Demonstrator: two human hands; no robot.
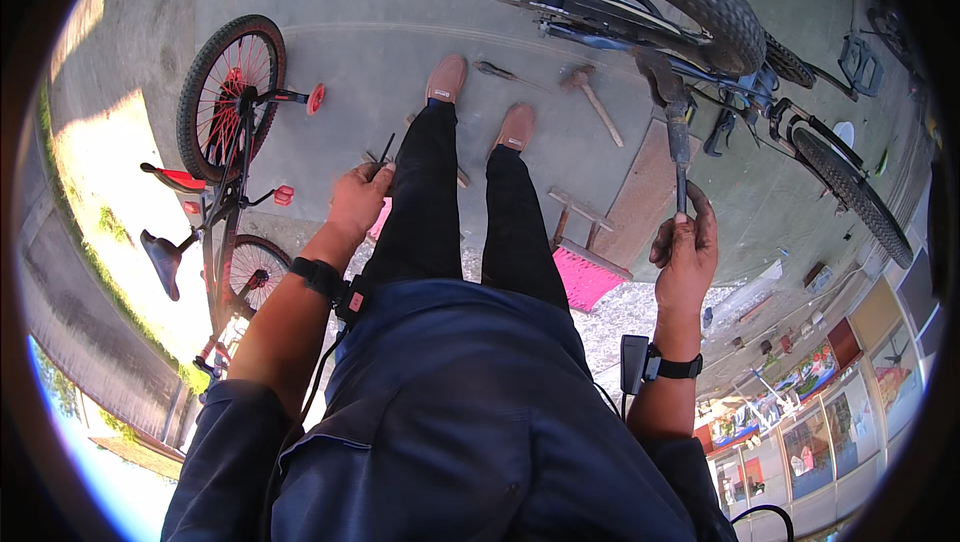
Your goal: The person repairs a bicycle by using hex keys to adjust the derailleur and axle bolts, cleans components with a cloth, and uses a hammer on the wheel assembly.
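Note:
My left hand (358, 204) is closed in a pinch on a thin dark rod (388, 148), which points up and away beside my left leg. Over on the right, my right hand (688, 247) has thumb and fingers closed on the near end of a dark metal shaft (681, 150). The shaft runs away from me through a thicker grey sleeve to a wider dark head, next to a large black bicycle (600, 10). Whether the shaft is fixed to that bicycle I cannot tell.
A hammer (596, 107) and a slim dark tool (496, 72) lie on the concrete floor beyond my shoes. A black and red bicycle (226, 197) stands left. A pink-topped item (588, 277) and a brown board (640, 177) are near my right leg. Another bicycle wheel (850, 192) is far right.

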